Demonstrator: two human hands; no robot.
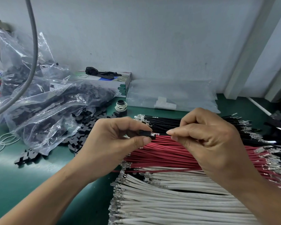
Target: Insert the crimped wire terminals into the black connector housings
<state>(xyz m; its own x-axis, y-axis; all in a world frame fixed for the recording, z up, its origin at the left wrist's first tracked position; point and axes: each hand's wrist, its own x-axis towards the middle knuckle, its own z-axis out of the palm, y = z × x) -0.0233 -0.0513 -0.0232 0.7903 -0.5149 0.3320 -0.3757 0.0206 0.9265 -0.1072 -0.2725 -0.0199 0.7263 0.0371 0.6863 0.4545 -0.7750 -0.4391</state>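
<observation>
My left hand [118,135] pinches a small black connector housing [144,133] between thumb and fingers, above the wire bundles. My right hand [206,137] pinches a black wire [162,134] whose metal crimped terminal [153,134] sits at the housing's opening. Below lie three rows of crimped wires: black wires [165,122] at the back, red wires [161,151] in the middle, white wires [169,200] nearest me. Loose black housings [81,132] are scattered on the green mat to the left.
Clear plastic bags [44,101] of black housings pile up at the left, with a grey cable [33,54] hanging over them. A glove box [113,82] stands at the back wall, a flat clear bag [172,95] beside it. White rubber bands [5,140] lie far left.
</observation>
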